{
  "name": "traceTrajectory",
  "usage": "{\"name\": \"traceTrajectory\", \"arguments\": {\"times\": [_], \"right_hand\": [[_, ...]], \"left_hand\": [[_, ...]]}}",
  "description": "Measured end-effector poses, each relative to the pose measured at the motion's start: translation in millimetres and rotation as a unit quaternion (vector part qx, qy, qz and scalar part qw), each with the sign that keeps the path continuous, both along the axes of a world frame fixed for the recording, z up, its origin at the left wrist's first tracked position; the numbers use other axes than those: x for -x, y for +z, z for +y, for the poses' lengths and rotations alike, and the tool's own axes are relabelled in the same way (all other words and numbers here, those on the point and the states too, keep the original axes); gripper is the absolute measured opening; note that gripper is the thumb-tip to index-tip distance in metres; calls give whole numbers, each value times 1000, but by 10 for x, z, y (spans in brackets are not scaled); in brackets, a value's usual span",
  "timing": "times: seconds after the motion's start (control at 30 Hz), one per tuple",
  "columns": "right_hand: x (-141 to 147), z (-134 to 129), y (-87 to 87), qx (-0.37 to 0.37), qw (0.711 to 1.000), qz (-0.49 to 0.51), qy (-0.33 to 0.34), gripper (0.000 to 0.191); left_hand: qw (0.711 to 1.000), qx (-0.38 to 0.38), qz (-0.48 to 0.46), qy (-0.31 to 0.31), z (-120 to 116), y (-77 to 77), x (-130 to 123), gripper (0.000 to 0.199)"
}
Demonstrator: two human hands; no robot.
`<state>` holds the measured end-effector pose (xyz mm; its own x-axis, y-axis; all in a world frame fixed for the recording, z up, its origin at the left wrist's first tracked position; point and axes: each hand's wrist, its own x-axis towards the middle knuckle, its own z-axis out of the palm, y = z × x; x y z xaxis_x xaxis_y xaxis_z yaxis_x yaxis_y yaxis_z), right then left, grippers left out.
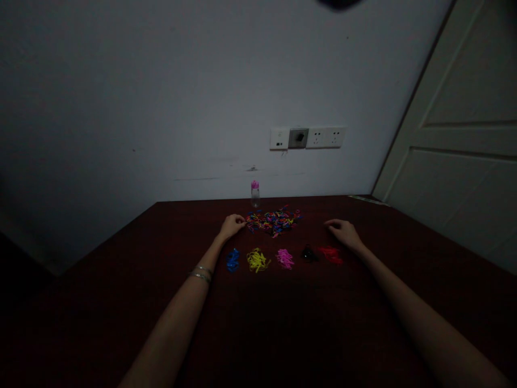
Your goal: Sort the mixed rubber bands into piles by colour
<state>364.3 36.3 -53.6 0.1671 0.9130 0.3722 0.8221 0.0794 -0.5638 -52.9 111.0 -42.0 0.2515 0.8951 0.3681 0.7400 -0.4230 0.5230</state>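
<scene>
A mixed heap of small coloured rubber bands lies toward the back of the dark red table. At its left edge my left hand is closed, fingertips pinched together; whatever is between them is too small to make out. My right hand rests to the right of the heap, apart from it, fingers loosely stretched to the left and nothing visible in them. Sorted piles lie in front in a row: blue bands, yellow bands, pink bands, black bands and red bands, the last nearest my right hand.
Behind the heap stands a small clear bottle with a pink top. The table meets a pale wall carrying a row of sockets. On the right is a panelled door. The light is dim.
</scene>
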Motion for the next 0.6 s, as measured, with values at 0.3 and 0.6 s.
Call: {"name": "traceTrajectory", "arguments": {"times": [0.3,0.6], "right_hand": [[0,10,-38,-14,999,-21,20,26],[33,-7,-7,-9,999,-22,23,26]], "left_hand": [[999,-27,16,-5,14,-33,8,20],[999,-36,-26,2,-82,146,-58,18]]}}
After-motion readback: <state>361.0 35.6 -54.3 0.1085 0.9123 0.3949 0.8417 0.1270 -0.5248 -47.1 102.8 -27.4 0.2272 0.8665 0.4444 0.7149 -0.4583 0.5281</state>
